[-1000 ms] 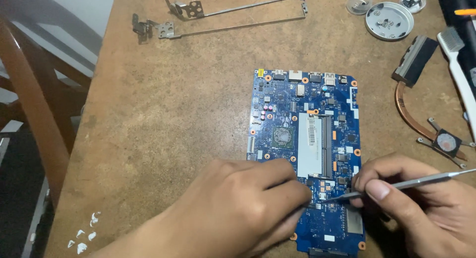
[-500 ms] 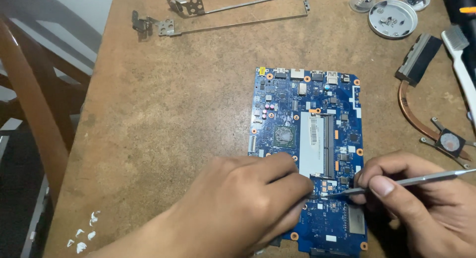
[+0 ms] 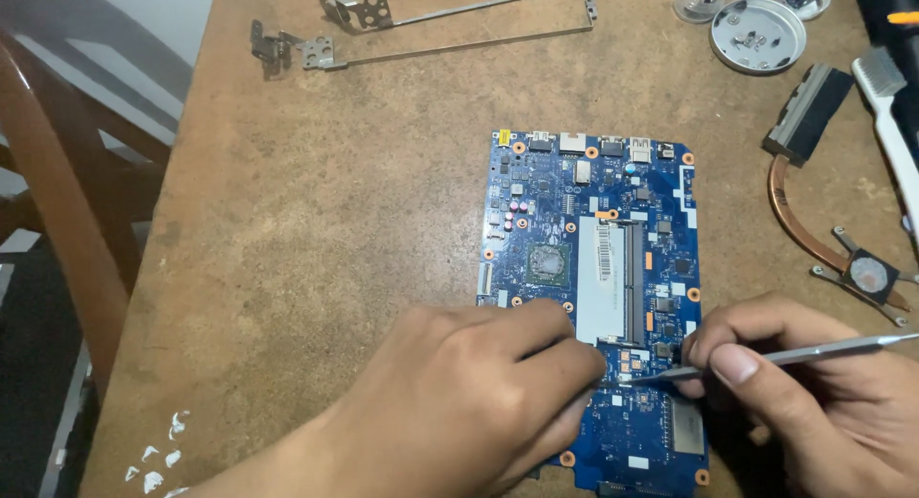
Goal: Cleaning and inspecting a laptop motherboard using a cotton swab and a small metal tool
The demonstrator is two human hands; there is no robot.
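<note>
At the far left a wooden chair (image 3: pixel 67 211) stands beside the brown worktop (image 3: pixel 335 220), with two metal hinge brackets (image 3: pixel 421 24) lying near its far edge. The left hand (image 3: pixel 459 402) lies palm down, fingers curled and pressing on the lower part of the blue circuit board (image 3: pixel 593 230), which sits flat in the middle of the worktop. The right hand (image 3: pixel 814 402) comes in from the lower right, its fingers pinched around a thin metal tool (image 3: pixel 795 352) whose tip touches the board just beside the left fingertips. A copper heat pipe (image 3: pixel 823 239) lies further right.
</note>
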